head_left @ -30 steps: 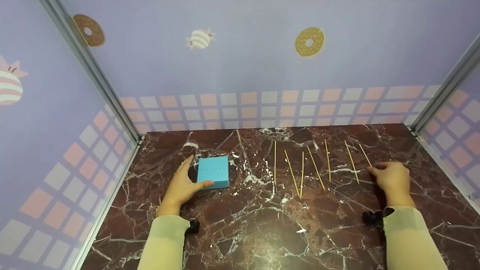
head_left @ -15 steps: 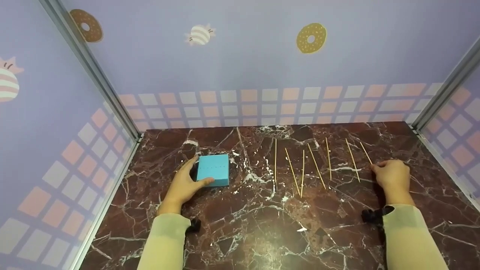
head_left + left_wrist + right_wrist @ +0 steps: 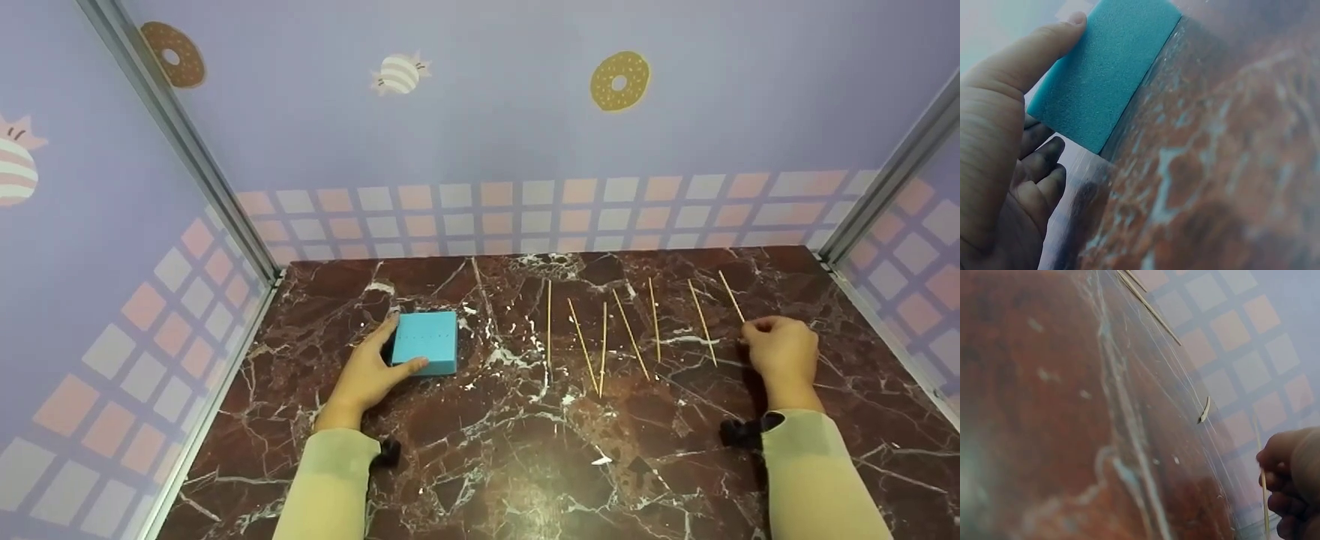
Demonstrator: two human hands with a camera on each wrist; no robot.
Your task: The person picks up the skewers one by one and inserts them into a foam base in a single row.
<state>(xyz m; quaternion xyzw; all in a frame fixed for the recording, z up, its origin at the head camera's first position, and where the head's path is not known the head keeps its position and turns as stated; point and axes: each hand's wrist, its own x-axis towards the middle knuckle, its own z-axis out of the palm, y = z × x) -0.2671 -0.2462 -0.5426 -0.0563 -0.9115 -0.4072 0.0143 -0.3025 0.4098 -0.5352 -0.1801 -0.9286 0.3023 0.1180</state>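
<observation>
A blue foam block (image 3: 425,341) with a row of small holes on top sits on the dark red marble table (image 3: 487,450). My left hand (image 3: 397,346) grips it, thumb on the near side and fingers on the left side. In the left wrist view the thumb (image 3: 1033,50) presses the block (image 3: 1103,73). Several thin wooden sticks (image 3: 604,345) lie side by side to the right. My right hand (image 3: 754,330) pinches the near end of the rightmost stick (image 3: 731,296). The right wrist view shows that stick (image 3: 1264,495) between the fingertips (image 3: 1275,458).
Purple patterned walls with metal corner posts (image 3: 187,150) close in the table on the left, back and right. A small white fleck (image 3: 602,460) lies on the marble near the front. Other sticks (image 3: 1148,306) lie farther off in the right wrist view.
My right hand's fingers have curled onto the near end of the rightmost stick, and the stick has shifted slightly. My left hand stays on the blue block.
</observation>
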